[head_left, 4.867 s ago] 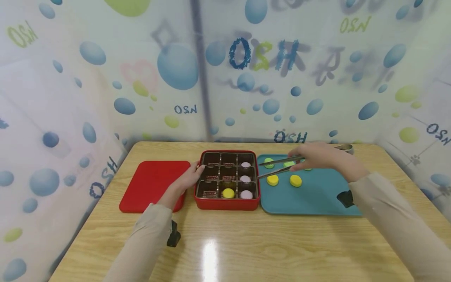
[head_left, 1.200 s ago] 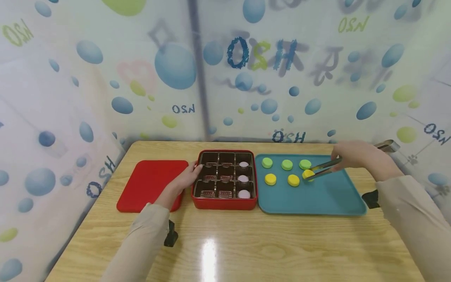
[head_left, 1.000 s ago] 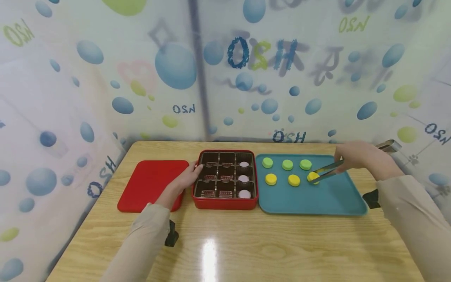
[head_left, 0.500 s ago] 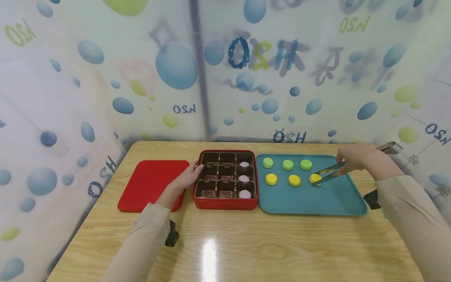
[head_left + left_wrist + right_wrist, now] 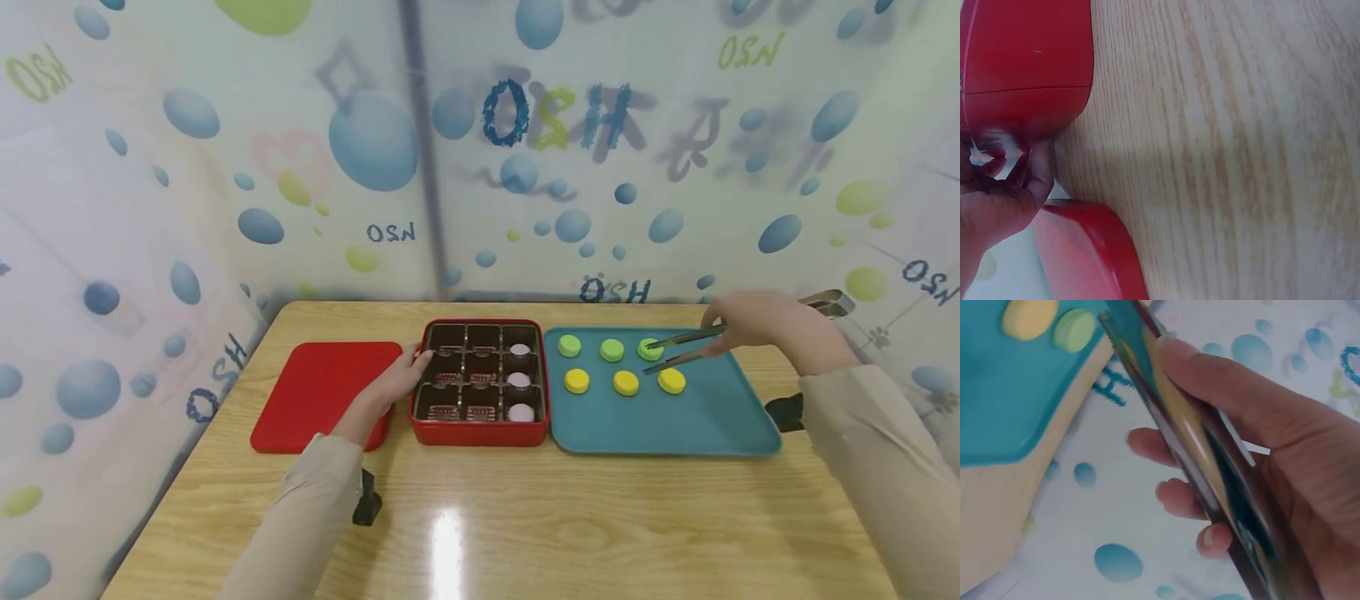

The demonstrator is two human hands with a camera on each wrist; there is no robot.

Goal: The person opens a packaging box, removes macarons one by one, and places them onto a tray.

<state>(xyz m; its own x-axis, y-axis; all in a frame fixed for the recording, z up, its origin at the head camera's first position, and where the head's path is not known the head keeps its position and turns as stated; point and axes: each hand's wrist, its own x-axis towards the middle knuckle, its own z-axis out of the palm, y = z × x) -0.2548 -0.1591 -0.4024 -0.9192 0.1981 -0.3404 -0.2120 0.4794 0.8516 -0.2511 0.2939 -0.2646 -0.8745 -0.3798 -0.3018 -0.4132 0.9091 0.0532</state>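
Note:
My left hand (image 5: pixel 396 377) holds the left rim of a red box (image 5: pixel 480 433), with thumb and fingers against its wall in the left wrist view. A dark insert divides the box into compartments; three pale lilac macarons (image 5: pixel 521 413) fill its right column. In my right hand (image 5: pixel 757 321) are metal tongs (image 5: pixel 688 336), gripped between thumb and fingers. Their arms stand apart with nothing pinched between them, above the blue tray (image 5: pixel 660 433). The upper tip overlaps a green macaron (image 5: pixel 648 353); a yellow macaron (image 5: pixel 672 381) lies just below the tips.
Two more green macarons (image 5: pixel 612 350) and two more yellow macarons (image 5: pixel 626 383) lie in rows on the tray. A red lid (image 5: pixel 322 396) rests left of the box on the wooden table (image 5: pixel 480 517). A patterned curtain (image 5: pixel 480 250) stands behind the table.
A yellow macaron, earlier in the box's front middle compartment, now lies on the tray. The tongs have let it go and moved up and slightly left. My left hand stays put.

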